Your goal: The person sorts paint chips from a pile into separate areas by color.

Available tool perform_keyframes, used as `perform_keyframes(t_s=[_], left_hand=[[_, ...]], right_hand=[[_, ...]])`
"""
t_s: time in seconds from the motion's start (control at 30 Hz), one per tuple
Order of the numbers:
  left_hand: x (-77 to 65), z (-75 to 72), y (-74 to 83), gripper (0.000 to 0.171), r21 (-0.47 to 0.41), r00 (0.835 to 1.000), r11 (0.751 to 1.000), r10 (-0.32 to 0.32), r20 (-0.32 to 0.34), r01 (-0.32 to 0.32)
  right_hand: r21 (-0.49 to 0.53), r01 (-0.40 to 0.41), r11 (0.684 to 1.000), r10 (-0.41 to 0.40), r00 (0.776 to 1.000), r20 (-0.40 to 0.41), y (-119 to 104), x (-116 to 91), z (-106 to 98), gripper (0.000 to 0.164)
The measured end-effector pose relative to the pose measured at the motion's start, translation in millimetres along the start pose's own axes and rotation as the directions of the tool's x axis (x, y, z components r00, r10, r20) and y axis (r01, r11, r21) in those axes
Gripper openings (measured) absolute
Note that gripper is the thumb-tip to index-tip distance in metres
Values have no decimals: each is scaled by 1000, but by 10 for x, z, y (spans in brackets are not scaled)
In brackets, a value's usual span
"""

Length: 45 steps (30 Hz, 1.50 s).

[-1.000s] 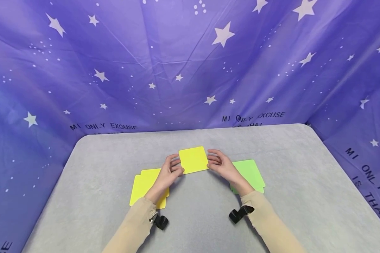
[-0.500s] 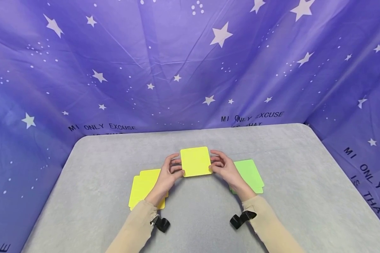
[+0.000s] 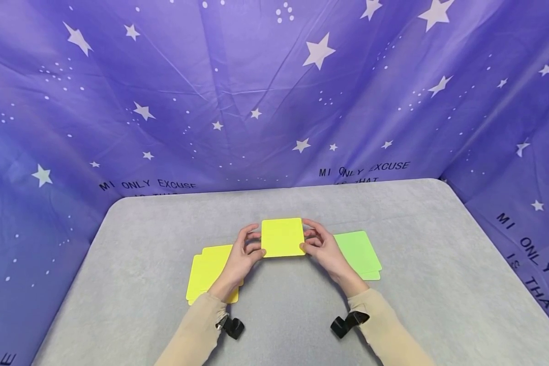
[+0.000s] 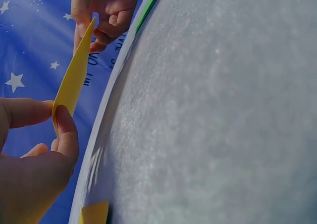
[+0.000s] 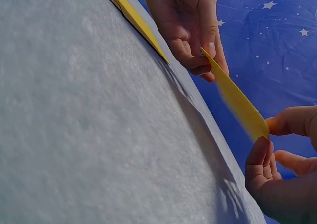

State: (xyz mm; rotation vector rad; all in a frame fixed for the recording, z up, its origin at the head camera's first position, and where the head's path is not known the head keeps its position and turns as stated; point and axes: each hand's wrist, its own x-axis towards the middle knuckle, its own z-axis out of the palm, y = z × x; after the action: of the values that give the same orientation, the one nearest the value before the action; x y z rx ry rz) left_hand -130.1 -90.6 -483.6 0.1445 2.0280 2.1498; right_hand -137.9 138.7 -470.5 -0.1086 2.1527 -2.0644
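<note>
A square yellow card (image 3: 282, 237) is held up off the table between both hands, its face toward the head camera. My left hand (image 3: 241, 255) pinches its left edge near the lower corner between thumb and fingers. At the opposite edge, my right hand (image 3: 328, 255) pinches it the same way. Seen nearly edge-on in the left wrist view, the card (image 4: 74, 80) slants above the tabletop, slightly bowed. More yellow cards (image 3: 203, 274) lie in an uneven pile beneath my left forearm. Green cards (image 3: 359, 252) overlap beside my right wrist, partly hidden by it.
The grey table (image 3: 288, 315) has rounded far corners. A purple-blue curtain (image 3: 256, 66) with white stars and printed words hangs along its back and sides. Black camera mounts (image 3: 349, 324) are strapped at both wrists.
The yellow card has turned from slightly skewed to nearly square and shifted a little right and nearer. Lately its far edge has tipped down. Both hands keep their pinch, and the piles stay put.
</note>
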Motion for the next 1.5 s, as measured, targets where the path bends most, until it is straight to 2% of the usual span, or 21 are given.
perform_keyframes(t_s=[0.4,0.73,0.93,1.2,1.5], left_hand=[[-87,-110,-12,74,-24,997,1000,-5,76,7],[-129,-220,-28,81,-72,994,997,-22,102,30],[-180,-311,-31,83,-8,995,1000,-28,101,28],[-271,-451,-7,82,78,998,996,-48,46,44],[-366,-635,37,81,134,999,990,-46,27,42]], right_hand=[[19,22,1000,-23,998,61,27,-10,66,62],[44,44,998,-52,981,187,26,-25,164,76],[47,66,997,-75,969,236,36,-31,233,80],[-14,75,997,-69,961,269,47,-37,389,81],[-35,62,997,-52,968,244,17,-52,652,85]])
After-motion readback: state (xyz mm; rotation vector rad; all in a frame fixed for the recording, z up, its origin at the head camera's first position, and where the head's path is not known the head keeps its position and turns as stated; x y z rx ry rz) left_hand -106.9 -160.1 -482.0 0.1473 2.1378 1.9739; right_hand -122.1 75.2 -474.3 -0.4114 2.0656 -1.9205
